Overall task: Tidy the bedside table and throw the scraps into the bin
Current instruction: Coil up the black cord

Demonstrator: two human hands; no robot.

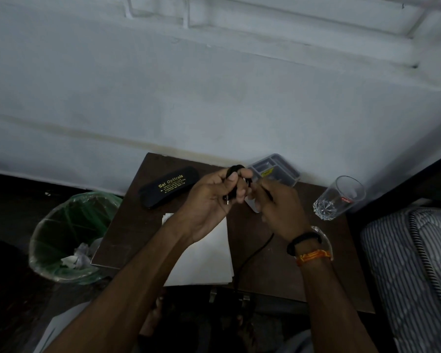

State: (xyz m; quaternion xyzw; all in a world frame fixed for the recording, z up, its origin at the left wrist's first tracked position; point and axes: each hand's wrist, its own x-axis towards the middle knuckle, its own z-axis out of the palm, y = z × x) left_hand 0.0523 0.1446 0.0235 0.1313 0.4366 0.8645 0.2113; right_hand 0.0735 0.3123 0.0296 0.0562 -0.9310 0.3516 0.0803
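both hands (242,200) closed, winding black cable (252,253) above worktop (265,276); trailing slack at 6 o'clock likely to snag, toppling glass (339,197) at 3 o'clock.

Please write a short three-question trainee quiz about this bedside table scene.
1. True or false: the drinking glass lies on its side.
2. Which side of the table is the bin on: A left, B right?
3. What do the left hand and right hand hold between them?

Key: 1 false, it stands upright. 2 A. 3 A black cable, coiled in the left hand, trailing past the white paper.
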